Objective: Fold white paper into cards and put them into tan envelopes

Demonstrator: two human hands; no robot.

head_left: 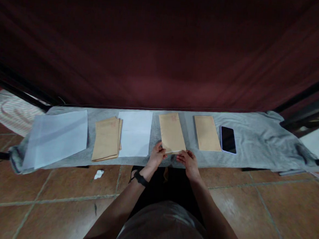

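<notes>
Both hands rested at the near end of a brown envelope (172, 132) lying flat on the grey cloth (256, 141). Left hand (157, 154) pinched its near left corner with curled fingers; right hand (188, 161) lay fingers-down at the near right edge, grip unclear. White sheet (135, 133) just left; second envelope (207, 133) and phone (228, 139) right.

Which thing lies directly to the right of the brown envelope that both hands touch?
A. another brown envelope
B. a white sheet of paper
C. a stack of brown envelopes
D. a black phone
A: right of the held envelope lies a second brown envelope; the phone comes after it.
</notes>
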